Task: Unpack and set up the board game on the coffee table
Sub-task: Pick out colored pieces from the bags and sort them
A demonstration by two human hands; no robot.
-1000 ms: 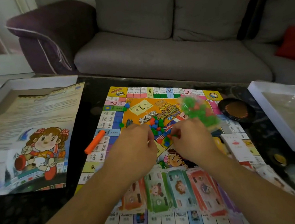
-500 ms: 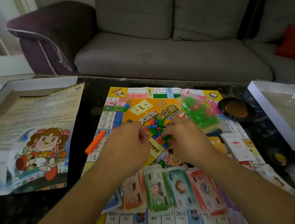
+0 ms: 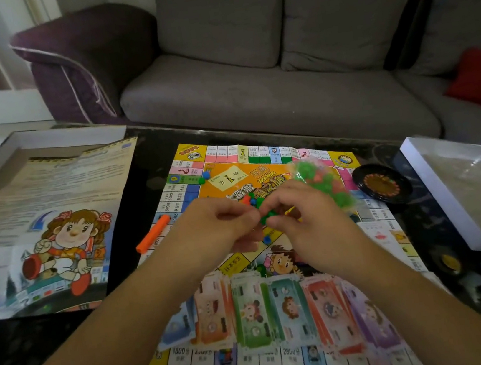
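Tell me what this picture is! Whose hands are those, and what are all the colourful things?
A person wears a camera on their head, so you see what they see. The left hand and right hand meet over a game board on a dark coffee table, pinching small green plastic pieces. Play money lies fanned out near the person. A clear bag of pieces lies further away. An orange stick lies at the board's left edge, a rules sheet beside it.
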